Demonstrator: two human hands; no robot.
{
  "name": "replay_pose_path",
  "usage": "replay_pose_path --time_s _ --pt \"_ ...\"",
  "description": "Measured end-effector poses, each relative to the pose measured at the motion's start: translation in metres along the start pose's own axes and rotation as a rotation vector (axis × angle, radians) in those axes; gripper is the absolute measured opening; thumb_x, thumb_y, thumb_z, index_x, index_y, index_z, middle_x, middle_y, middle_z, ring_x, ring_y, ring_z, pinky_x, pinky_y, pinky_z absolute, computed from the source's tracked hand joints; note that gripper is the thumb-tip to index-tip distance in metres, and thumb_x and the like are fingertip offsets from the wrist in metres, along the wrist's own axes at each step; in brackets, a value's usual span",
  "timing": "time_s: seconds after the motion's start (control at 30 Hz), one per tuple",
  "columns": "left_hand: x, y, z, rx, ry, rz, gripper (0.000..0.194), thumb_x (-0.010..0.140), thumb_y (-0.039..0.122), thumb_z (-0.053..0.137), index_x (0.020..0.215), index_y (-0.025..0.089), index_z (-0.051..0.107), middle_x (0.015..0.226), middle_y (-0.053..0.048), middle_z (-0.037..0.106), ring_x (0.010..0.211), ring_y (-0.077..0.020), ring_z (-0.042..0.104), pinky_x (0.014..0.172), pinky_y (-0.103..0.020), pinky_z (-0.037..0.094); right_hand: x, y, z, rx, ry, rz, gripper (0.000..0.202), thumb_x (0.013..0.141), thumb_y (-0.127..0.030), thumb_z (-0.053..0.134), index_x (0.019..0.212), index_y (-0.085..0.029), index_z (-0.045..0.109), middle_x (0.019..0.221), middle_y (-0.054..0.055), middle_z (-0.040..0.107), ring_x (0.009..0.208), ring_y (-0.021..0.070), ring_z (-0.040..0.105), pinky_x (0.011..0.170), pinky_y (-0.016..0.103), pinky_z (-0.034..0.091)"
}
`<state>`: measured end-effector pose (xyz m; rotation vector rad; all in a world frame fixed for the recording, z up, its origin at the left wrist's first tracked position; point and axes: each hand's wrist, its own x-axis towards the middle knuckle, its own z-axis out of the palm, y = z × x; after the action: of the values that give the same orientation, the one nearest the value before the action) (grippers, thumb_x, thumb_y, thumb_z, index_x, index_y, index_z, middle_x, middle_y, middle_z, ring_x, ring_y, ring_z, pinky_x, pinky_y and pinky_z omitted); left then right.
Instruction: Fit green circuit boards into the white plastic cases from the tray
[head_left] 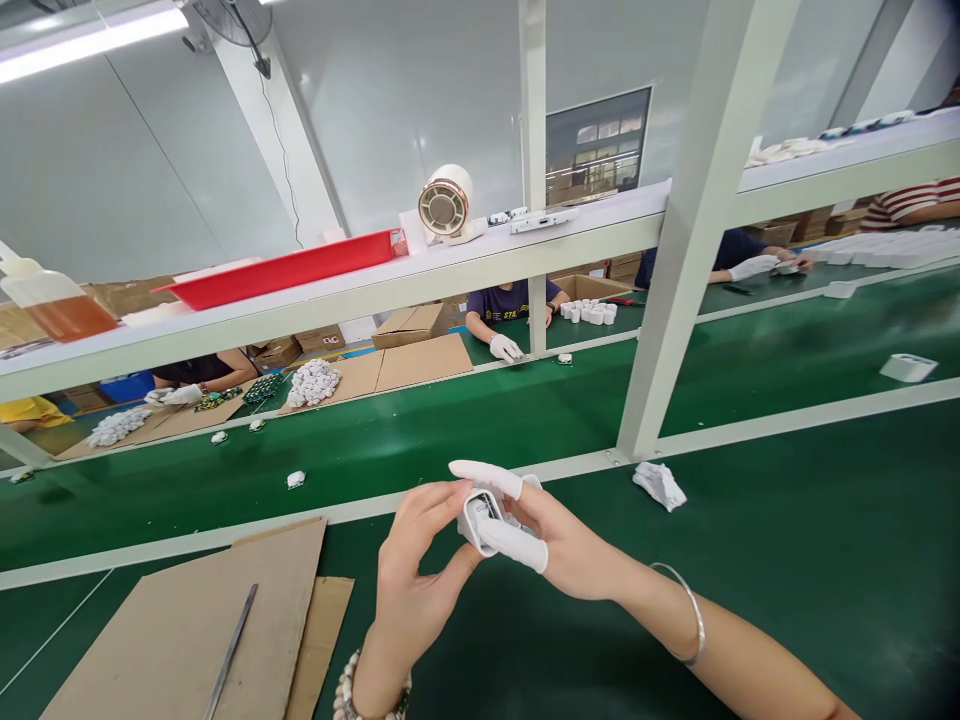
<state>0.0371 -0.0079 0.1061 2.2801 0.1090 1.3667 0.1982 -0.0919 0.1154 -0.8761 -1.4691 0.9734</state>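
Note:
Over the green bench, my left hand [416, 570] grips the near left side of a small white plastic housing [470, 533], thumb below and fingers above. The housing's open end faces me, and a bit of its inside shows. My right hand [551, 530], with white finger cots on the thumb and some fingers, closes on the same housing from the right. One covered finger lies across the opening and hides part of what is in it. A silver bangle is on the right wrist, a beaded bracelet on the left.
Flat cardboard [187, 630] with metal tweezers [232, 645] on it lies at left. A crumpled white piece [660, 486] sits at right. Beyond a rail, the green conveyor [420, 430] carries small white parts. A shelf holds a red tray [285, 270]. Co-workers sit across.

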Motion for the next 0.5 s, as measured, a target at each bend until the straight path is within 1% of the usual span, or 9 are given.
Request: replay_pose_path --time_s 0.07,0.13,0.27,0.4,0.5 --pt "0.0004 -0.0002 -0.0007 0.016 -0.008 0.033 0.053 0.079 0.004 0.069 0.126 0.025 0.056 0.119 -0.009 0.063 0.112 -0.0248 0.056 0.092 -0.042 0.051 0.0011 0.0023 0.0005 0.076 0.007 0.004 0.055 0.091 -0.036 0.058 0.142 -0.027 0.038 0.102 0.003 0.056 0.09 0.0139 0.055 0.086 0.035 0.048" --pt "0.001 -0.0003 -0.0012 0.025 -0.012 0.038 0.052 0.079 0.005 0.069 0.126 0.025 0.056 0.118 -0.009 0.063 0.111 -0.0251 0.057 0.091 -0.043 0.052 0.0022 0.0041 0.0006 0.125 0.018 0.007 0.056 0.089 -0.037 0.06 0.14 -0.026 0.042 0.099 0.004 0.056 0.088 0.0143 0.055 0.082 0.033 0.05" --pt "0.0022 -0.0006 -0.0015 0.038 -0.015 0.0 0.049 0.079 0.01 0.07 0.124 0.026 0.058 0.117 -0.009 0.065 0.109 -0.0256 0.059 0.089 -0.043 0.053 0.0044 0.004 0.0014 0.106 0.038 -0.002 0.053 0.089 -0.039 0.059 0.138 -0.025 0.044 0.096 0.003 0.055 0.086 0.0138 0.054 0.08 0.033 0.049" --pt "0.0018 -0.0005 -0.0006 0.013 -0.037 -0.032 0.049 0.08 0.011 0.071 0.125 0.025 0.057 0.118 -0.008 0.064 0.111 -0.025 0.058 0.092 -0.043 0.051 0.0044 -0.0009 0.0012 0.103 0.008 0.021 0.056 0.092 -0.044 0.053 0.142 -0.025 0.039 0.093 0.003 0.054 0.084 0.0138 0.053 0.08 0.035 0.049" --pt "0.0015 -0.0002 -0.0019 0.004 -0.042 -0.043 0.05 0.08 0.01 0.07 0.125 0.025 0.056 0.119 -0.008 0.063 0.112 -0.0246 0.057 0.092 -0.042 0.051 0.0015 -0.0049 -0.0039 0.102 -0.055 0.03 0.06 0.093 -0.043 0.051 0.147 -0.026 0.032 0.1 0.004 0.056 0.09 0.0146 0.054 0.086 0.037 0.048"
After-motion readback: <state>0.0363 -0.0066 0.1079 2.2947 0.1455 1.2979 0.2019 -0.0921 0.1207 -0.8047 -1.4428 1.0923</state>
